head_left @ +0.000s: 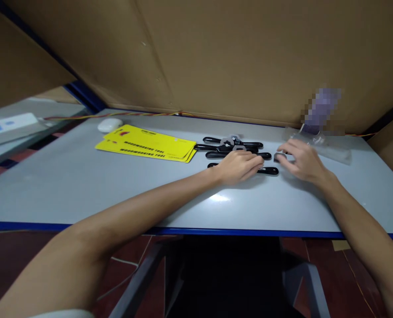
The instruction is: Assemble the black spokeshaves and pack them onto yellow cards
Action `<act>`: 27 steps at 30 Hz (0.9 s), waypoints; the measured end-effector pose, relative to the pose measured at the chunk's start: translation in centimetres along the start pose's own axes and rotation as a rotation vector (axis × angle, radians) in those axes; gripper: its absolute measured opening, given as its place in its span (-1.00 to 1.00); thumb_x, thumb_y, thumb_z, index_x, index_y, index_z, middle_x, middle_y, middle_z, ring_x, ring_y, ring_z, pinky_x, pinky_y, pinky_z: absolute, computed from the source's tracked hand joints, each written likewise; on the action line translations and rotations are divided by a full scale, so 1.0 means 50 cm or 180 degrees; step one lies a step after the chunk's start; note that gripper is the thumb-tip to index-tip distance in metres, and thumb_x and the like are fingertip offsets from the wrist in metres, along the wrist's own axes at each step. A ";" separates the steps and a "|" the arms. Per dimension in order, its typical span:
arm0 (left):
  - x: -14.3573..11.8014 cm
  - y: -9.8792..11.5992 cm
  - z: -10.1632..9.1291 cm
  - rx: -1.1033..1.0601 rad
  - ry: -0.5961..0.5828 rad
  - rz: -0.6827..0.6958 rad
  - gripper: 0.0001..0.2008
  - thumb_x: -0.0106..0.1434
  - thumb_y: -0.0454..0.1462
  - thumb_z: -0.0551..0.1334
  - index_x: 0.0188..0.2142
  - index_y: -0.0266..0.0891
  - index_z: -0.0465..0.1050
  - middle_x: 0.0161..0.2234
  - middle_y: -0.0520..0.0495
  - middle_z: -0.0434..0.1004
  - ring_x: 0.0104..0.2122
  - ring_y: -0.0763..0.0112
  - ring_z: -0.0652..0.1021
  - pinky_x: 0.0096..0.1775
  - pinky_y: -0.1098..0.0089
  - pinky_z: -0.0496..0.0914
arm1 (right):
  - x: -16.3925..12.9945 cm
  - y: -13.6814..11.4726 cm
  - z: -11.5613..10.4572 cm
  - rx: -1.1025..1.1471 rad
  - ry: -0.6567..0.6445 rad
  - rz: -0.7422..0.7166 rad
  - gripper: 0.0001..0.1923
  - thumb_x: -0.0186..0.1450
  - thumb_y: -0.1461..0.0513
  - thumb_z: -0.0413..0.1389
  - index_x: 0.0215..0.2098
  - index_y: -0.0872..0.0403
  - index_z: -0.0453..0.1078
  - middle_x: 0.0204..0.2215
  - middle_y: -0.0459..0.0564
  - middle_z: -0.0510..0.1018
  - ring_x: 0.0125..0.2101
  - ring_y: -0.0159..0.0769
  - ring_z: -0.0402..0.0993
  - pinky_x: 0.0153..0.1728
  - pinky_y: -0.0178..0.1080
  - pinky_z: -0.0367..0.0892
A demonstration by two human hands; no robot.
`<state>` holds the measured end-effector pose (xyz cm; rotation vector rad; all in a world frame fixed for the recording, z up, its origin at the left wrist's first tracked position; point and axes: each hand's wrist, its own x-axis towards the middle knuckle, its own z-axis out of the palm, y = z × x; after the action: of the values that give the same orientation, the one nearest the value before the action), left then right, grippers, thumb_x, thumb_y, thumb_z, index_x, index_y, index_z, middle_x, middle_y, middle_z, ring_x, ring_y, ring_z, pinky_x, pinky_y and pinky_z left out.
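Note:
Several black two-handled tools (233, 149) with metal middles lie side by side on the grey table (83, 185). My left hand (238, 167) rests over the nearest tool (268, 170), fingers curled on its middle. My right hand (300, 160) lies just to the right, its fingertips touching a small dark metal piece (279, 157) beside the tool handles. Whether either hand grips its object firmly is hard to tell.
A stack of yellow printed cards (150, 143) lies left of the tools, with a white oval object (110, 125) behind it. Clear plastic bags (329, 148) sit at the back right. Cardboard walls (236, 57) enclose the table; a coloured cable (116, 115) runs along the back.

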<state>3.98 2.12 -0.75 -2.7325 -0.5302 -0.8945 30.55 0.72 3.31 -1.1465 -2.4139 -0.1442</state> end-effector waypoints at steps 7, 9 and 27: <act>-0.003 -0.003 0.004 -0.0007 0.0109 -0.0045 -0.62 0.63 -0.20 -0.10 -0.19 -0.20 0.43 -0.39 -0.04 0.63 -0.43 0.36 0.61 -0.32 0.32 0.44 | 0.002 -0.079 0.034 0.0147 -0.0089 -0.0764 -0.68 0.50 0.22 -0.05 -0.32 0.06 0.48 -0.41 0.05 0.60 -0.40 -0.19 0.44 -0.27 -0.12 0.28; -0.002 -0.002 0.003 -0.0001 0.0135 -0.0081 -0.62 0.64 -0.19 -0.11 -0.16 -0.21 0.44 -0.39 -0.03 0.64 -0.43 0.35 0.62 -0.31 0.32 0.45 | 0.001 -0.073 0.034 0.0200 -0.0041 -0.0746 -0.70 0.51 0.21 -0.04 -0.31 0.05 0.46 -0.42 0.03 0.60 -0.41 -0.21 0.44 -0.28 -0.14 0.27; 0.003 -0.006 0.003 -0.0036 -0.0240 -0.0178 -0.66 0.54 -0.26 0.00 -0.15 -0.27 0.55 -0.21 -0.16 0.61 -0.27 0.26 0.55 -0.19 0.26 0.46 | 0.002 0.043 0.053 0.0080 0.0310 0.1208 -0.77 0.40 0.14 0.08 -0.19 0.03 0.56 -0.43 0.04 0.63 -0.42 -0.13 0.47 -0.35 -0.17 0.16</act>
<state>4.04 2.49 -0.75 -2.7834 -0.6206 -0.8120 31.16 2.92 0.76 -1.5224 -2.0655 -0.0458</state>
